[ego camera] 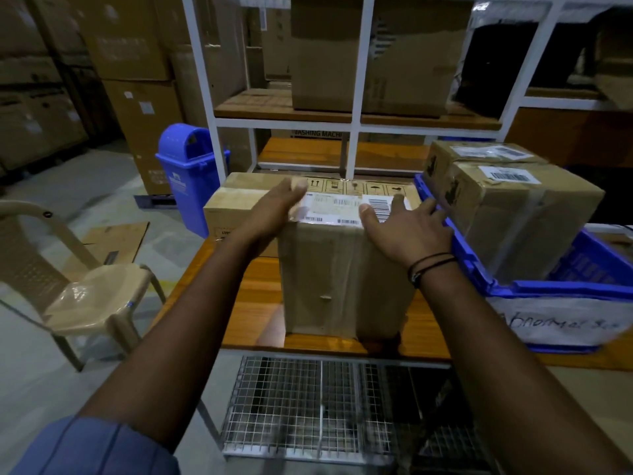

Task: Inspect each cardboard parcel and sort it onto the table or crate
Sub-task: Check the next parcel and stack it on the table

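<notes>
A tall cardboard parcel (342, 275) with shipping labels on top stands on the wooden table (253, 303), right in front of me. My left hand (274, 209) lies with straight fingers on its top left edge. My right hand (404, 228) rests on the top right, fingers spread over a barcode label. A second, lower parcel (236, 204) sits behind it at the left. To the right, a blue crate (479, 269) with a handwritten white label holds two taped parcels (513, 214).
A white shelf rack (356, 125) with big cartons stands behind the table. A blue bin (188, 173) and a beige plastic chair (85, 286) are at the left. A wire mesh basket (308, 406) sits below the table's front edge.
</notes>
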A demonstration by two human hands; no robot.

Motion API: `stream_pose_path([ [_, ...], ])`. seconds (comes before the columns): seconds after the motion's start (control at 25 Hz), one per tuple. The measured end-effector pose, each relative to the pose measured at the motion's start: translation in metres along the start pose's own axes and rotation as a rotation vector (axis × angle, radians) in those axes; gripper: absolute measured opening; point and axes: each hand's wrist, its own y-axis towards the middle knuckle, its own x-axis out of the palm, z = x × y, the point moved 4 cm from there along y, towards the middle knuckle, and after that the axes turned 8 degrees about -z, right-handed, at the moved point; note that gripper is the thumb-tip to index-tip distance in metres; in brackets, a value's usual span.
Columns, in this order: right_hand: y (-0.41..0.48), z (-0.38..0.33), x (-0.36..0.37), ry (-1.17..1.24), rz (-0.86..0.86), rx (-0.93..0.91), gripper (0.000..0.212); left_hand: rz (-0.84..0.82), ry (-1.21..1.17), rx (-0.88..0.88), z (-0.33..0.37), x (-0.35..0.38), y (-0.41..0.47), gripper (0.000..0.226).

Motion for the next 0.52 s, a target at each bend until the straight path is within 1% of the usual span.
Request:
stream_pose_path([
  [0.04, 0.004, -0.006, -0.003, -0.064, -0.004, -0.033, 0.083, 0.038, 0.323, 0.001, 0.006, 0.003, 0.005, 0.059],
  [0.08, 0.009, -0.016, -0.005, -0.119, -0.016, -0.106, 0.077, 0.038, 0.635, 0.019, 0.013, 0.011, 0.01, 0.06],
  [0.12, 0.013, -0.027, -0.005, -0.132, -0.036, -0.205, 0.071, 0.022, 0.86, 0.046, 0.019, 0.02, 0.014, 0.059],
  [0.2, 0.018, -0.048, -0.004, -0.092, -0.069, -0.377, 0.062, -0.007, 1.132, 0.091, 0.017, 0.035, 0.022, 0.056],
  [0.24, 0.019, -0.054, -0.003, -0.078, -0.073, -0.419, 0.06, 0.001, 1.199, 0.1, 0.011, 0.037, 0.025, 0.055],
  [0.32, 0.021, -0.053, 0.004, -0.09, -0.049, -0.424, 0.058, 0.061, 1.238, 0.133, 0.004, 0.037, 0.023, 0.053],
  [0.4, 0.022, -0.05, 0.008, -0.096, -0.026, -0.429, 0.057, 0.119, 1.239, 0.171, 0.001, 0.037, 0.023, 0.053],
  [0.52, 0.022, -0.047, 0.005, -0.091, -0.039, -0.467, 0.058, 0.124, 1.211, 0.194, -0.001, 0.037, 0.023, 0.053],
])
